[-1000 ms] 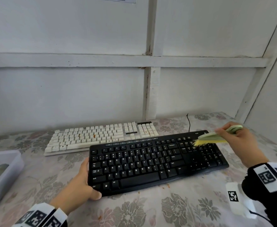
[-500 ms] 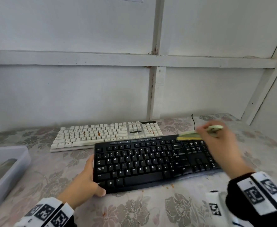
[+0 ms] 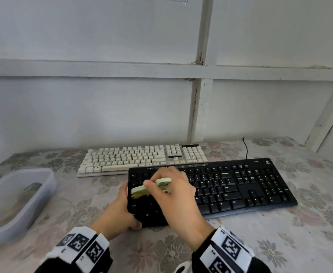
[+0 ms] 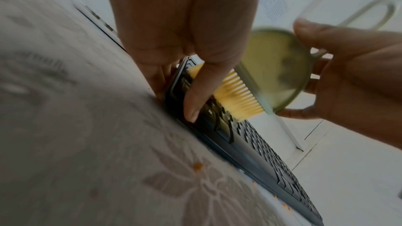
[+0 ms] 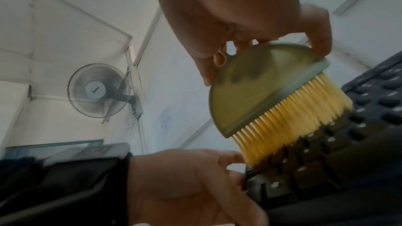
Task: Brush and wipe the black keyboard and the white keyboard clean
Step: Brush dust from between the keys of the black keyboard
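The black keyboard (image 3: 230, 186) lies on the flowered tablecloth, with the white keyboard (image 3: 142, 157) just behind it. My left hand (image 3: 120, 211) grips the black keyboard's left end, thumb on the keys (image 4: 195, 99). My right hand (image 3: 173, 196) holds a pale green brush (image 3: 151, 187) with yellow bristles (image 5: 289, 123) by its body. The bristles touch the keys at the keyboard's left end, close to my left thumb. Small orange crumbs (image 4: 197, 165) lie on the cloth by the keyboard's front edge.
A translucent plastic tub (image 3: 13, 201) stands at the left of the table. A thin black cable (image 3: 245, 146) rises behind the black keyboard. The white panelled wall (image 3: 122, 107) closes the back, with a wall fan (image 5: 97, 90) higher up.
My right hand has swept the brush from the black keyboard's right end across to its left end. My left hand has kept its grip on the left edge.
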Tool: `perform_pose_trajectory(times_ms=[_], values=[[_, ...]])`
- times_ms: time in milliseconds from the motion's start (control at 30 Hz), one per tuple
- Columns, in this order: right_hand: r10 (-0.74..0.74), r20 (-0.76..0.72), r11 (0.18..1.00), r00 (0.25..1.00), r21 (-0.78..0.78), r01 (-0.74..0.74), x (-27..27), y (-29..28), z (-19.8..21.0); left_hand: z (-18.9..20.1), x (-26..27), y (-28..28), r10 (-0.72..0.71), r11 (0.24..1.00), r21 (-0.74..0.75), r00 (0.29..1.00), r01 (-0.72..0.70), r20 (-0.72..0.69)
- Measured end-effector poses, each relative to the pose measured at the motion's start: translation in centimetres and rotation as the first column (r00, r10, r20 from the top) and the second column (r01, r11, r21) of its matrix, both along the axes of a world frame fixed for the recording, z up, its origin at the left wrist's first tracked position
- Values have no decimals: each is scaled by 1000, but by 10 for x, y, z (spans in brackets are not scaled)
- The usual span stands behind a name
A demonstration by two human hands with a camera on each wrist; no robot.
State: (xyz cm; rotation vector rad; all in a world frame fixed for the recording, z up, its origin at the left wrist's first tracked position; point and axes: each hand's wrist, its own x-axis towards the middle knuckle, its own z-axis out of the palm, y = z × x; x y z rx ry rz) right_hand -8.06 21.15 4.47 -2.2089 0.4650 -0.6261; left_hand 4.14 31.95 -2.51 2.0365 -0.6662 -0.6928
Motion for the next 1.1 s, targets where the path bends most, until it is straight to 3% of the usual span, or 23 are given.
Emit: perform_pose_trajectory(times_ms=[200, 300, 367, 567, 700, 867, 933, 1000, 1100], values=[[-107, -5, 993, 994, -52, 107, -12, -24, 5, -3, 3, 1, -10, 998, -64, 996, 4, -92], [12, 95, 996, 995, 86, -20, -9, -20, 8, -3, 2, 1, -10, 998, -54, 998, 6, -67], [52, 82, 994, 995, 87, -59, -10, -18, 5, -2, 2, 1, -15, 998, -58, 998, 11, -61], [-105, 54, 994, 993, 27, 103, -19, -49, 3, -2, 1, 1, -19, 998, -68, 995, 12, -98], [46, 81, 991, 996, 120, -55, -25, -44, 8, -3, 2, 1, -15, 997, -77, 995, 7, -99], [-90, -9, 995, 996, 34, 90, -43, -75, 5, -3, 1, 2, -22, 998, -67, 996, 17, -86], [-119, 43, 993, 992, 19, 119, -52, -86, 12, -4, 1, 2, -21, 998, -53, 996, 17, -82], [-83, 99, 993, 992, 90, 74, -56, -89, 20, -3, 1, 1, -14, 999, -47, 997, 10, -81], [14, 30, 988, 999, 156, -19, -55, -86, 17, -4, 1, 2, -5, 999, -51, 996, 0, -88]])
